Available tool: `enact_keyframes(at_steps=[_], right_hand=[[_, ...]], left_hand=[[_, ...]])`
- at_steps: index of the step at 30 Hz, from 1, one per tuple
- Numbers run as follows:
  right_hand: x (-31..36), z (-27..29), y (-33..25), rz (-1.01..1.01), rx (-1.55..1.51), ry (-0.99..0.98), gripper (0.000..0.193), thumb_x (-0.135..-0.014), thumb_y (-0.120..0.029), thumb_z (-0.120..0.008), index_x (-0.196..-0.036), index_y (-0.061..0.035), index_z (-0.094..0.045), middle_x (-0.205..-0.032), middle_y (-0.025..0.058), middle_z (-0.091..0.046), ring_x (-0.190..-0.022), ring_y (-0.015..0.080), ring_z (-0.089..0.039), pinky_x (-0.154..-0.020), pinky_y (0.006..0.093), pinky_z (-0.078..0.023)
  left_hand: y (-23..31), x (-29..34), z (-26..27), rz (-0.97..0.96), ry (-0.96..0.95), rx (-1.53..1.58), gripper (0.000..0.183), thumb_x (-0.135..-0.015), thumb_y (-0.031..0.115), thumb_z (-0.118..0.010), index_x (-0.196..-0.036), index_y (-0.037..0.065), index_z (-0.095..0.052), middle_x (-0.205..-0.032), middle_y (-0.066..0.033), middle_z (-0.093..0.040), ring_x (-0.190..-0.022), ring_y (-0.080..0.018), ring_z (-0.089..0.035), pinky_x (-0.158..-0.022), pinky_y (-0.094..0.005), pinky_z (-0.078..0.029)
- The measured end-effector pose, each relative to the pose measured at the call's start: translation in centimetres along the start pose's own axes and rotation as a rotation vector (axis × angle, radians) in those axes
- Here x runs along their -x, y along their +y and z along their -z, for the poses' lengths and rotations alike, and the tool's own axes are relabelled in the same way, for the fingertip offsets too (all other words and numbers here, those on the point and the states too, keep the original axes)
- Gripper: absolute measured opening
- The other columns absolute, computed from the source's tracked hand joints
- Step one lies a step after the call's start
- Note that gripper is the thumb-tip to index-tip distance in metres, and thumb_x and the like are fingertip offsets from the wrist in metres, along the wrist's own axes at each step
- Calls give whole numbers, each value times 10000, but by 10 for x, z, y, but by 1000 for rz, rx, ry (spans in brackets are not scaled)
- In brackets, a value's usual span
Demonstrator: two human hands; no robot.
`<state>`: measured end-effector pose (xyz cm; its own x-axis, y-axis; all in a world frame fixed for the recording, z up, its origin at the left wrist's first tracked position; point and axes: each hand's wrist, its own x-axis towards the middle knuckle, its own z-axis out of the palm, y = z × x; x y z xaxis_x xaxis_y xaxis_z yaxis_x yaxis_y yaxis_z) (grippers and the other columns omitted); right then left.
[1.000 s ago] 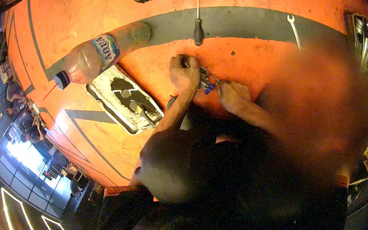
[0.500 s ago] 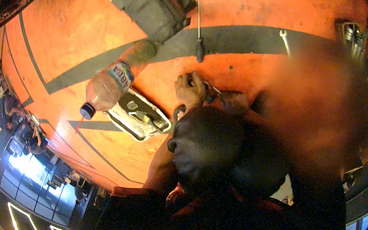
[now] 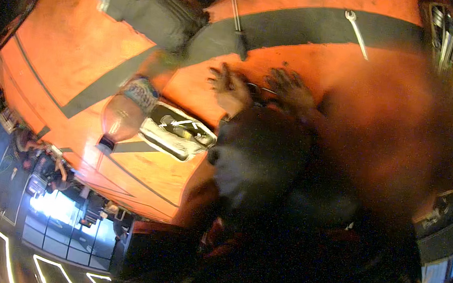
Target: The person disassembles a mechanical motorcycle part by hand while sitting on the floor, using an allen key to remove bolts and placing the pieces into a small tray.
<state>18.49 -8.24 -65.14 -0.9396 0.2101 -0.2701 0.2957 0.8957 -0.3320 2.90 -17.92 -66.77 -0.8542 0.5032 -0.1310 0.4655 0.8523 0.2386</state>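
Small metal part (image 3: pixel 268 90) sits between the two hands, close to the near end of the screwdriver (image 3: pixel 239 44), over the orange surface (image 3: pixel 165 176) with dark stripes. Motion blur, shape mostly lost; whether it's lying down or propped, cannot tell.

Left hand (image 3: pixel 230 90): grip loose, fingers spread and pointing up and left, nothing seen clasped. Right hand (image 3: pixel 290 90): also open, fingers fanned up and left, next to the part's right end. Whether a thumb touches the part on either side, cannot tell.

Step in hand, my read: handling the small part up close, with both hands off a firm hold at this instant. Next move probably calls for closing fingers back on it, one hand steadying, the other working its end.

Part's long axis: roughly left to right, dipping slightly to the right, running from one hand toward the other. Which end is the front, too blurred to say.

Screwdriver lies handle toward the hands, shaft running up and away. Wrench (image 3: pixel 356 35) is well apart, up and right, open end away, shank slanting down right. Silver tray (image 3: pixel 165 144) is left of the hands, long side slanting down to the right. Bottle (image 3: pixel 123 116) just beyond it, cap pointing down-left.
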Motion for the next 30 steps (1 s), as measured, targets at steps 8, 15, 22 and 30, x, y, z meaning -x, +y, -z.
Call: enact_keyframes(at_steps=[8, 15, 22, 30], right_hand=[[3, 25, -4, -71, -274, -54, 518, -911, -306, -476, -1399, -149, -410, -1494, 117, -331, -1373, 330, -301, -1130, 503, -195], [-4, 30, -12, -49, -112, 97, 266, -824, -154, -543, -1063, -44, -580, -1079, 119, -581, -1011, 299, -573, -851, 385, -495], [-24, 62, -8, -419, -622, 22, 199, -938, -184, -509, -1021, -5, -539, -852, 207, -647, -790, 366, -656, -716, 460, -524], [-34, 97, -30, -387, -894, -31, 209, -909, -200, -574, -914, 7, -600, -810, 199, -661, -763, 362, -654, -710, 439, -512]], left_hand=[[24, -4, 52, 229, -177, 201, 477, -944, 373, -456, -1337, 110, -522, -1465, -237, -329, -1329, -513, -271, -1080, -568, -248], [8, 3, 83, 129, -280, 709, 629, -953, 335, -474, -1418, -43, -282, -1479, -282, -233, -1387, -444, -164, -1131, -491, -138], [-10, 20, 109, -2, -607, 445, 1087, -616, 433, -849, -1395, -35, -255, -1314, -248, -419, -1131, -405, -529, -916, -458, -474], [-9, 24, 95, -15, -529, 490, 1073, -600, 347, -882, -1380, -63, -270, -1224, -261, -454, -1109, -397, -518, -952, -426, -446]])
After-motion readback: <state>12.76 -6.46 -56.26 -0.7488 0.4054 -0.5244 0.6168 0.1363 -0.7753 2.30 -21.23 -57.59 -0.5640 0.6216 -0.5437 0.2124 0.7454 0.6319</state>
